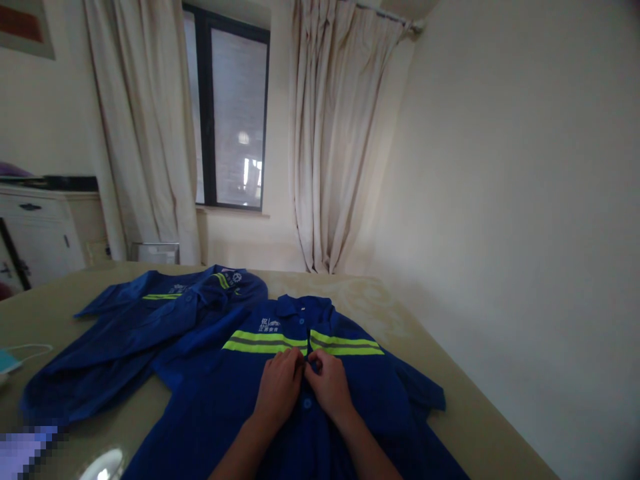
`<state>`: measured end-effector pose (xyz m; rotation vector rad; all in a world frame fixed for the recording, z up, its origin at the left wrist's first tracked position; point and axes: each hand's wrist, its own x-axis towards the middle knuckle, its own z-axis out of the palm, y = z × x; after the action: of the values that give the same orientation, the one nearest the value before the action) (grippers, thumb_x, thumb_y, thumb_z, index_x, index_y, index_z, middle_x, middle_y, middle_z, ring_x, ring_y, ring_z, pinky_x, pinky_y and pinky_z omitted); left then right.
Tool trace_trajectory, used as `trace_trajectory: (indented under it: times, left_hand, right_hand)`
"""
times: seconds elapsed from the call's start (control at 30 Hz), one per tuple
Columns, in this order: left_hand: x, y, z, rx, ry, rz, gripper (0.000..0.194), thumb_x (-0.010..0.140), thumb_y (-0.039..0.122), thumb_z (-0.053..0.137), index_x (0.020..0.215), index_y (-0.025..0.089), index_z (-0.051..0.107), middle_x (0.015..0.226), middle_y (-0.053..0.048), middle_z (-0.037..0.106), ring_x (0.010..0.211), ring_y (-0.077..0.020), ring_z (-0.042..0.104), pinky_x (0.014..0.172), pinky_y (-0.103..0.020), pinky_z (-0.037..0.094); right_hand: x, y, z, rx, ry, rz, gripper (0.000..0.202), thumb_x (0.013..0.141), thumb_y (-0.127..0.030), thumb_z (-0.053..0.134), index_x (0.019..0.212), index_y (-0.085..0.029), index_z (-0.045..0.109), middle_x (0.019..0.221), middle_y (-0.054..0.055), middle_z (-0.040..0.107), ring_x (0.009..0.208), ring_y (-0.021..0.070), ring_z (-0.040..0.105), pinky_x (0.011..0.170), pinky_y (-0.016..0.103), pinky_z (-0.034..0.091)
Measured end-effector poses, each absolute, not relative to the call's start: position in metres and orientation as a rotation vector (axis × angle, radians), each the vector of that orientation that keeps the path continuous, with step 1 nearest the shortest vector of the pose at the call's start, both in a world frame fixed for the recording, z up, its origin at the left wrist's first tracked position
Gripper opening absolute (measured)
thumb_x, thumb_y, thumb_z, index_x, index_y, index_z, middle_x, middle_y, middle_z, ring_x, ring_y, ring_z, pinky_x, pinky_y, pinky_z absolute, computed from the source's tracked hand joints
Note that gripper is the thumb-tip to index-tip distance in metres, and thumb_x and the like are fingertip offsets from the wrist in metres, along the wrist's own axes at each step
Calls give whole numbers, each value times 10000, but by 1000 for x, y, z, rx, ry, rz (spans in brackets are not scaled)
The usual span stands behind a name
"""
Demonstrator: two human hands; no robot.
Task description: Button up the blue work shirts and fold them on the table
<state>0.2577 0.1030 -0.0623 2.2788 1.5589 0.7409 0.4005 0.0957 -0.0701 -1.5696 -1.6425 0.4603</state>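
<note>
A blue work shirt [220, 393] with yellow-green and grey stripes across the chest lies front side up, its collar pointing away from me. My left hand [281, 381] and my right hand [327, 381] meet at the front placket, just below the stripes. The fingers of both are bent and pinched together on the placket, where they cover the spot between them. One button [307, 403] shows just below my hands, another [301, 321] near the collar.
More blue clothing with the same stripes [125, 333] lies to the left on the bed-like surface [475, 413]. A light blue object [9, 361] with a white cable is at the left edge. A wall [525, 233] borders the right side.
</note>
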Motion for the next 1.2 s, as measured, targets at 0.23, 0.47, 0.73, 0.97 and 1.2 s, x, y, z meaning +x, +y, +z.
trace_trajectory:
  times: [0.23,0.47,0.73,0.97,1.2]
  left_hand:
    - [257,108,-67,2252,1568,776,173,971,134,477,943,229,619,951,-14,712,940,-195,644,803,-291,380]
    - [257,105,-63,2244,1574,755,170,1000,175,458,978,233,616,1007,-20,714,1001,-197,637,849,-297,380]
    - [259,108,-67,2244,1595,772,153,968,160,500,960,234,634,985,-18,709,999,-209,631,859,-312,382]
    - [258,105,-66,2249,1575,795,168,968,156,494,943,232,642,969,-24,705,992,-205,629,852,-301,390]
    - [256,108,-70,2250,1555,803,184,954,128,499,943,230,651,964,-24,708,980,-199,631,847,-288,393]
  right_hand:
    - [400,99,-73,-1511,-1610,526,137,789,-236,607,804,-193,736,635,7,670,603,174,600,574,254,383]
    - [403,98,-71,-1435,-1521,687,323,882,-379,527,769,-174,750,715,60,741,674,217,677,623,273,458]
    - [409,104,-74,-1509,-1486,808,303,879,-385,538,756,-178,723,548,4,648,449,165,576,470,244,402]
    - [410,108,-75,-1560,-1480,890,208,853,-311,557,750,-175,676,489,-37,581,385,134,524,415,219,359]
    - [410,111,-76,-1564,-1526,791,28,748,-185,666,754,-174,691,504,-63,544,450,113,498,479,216,313]
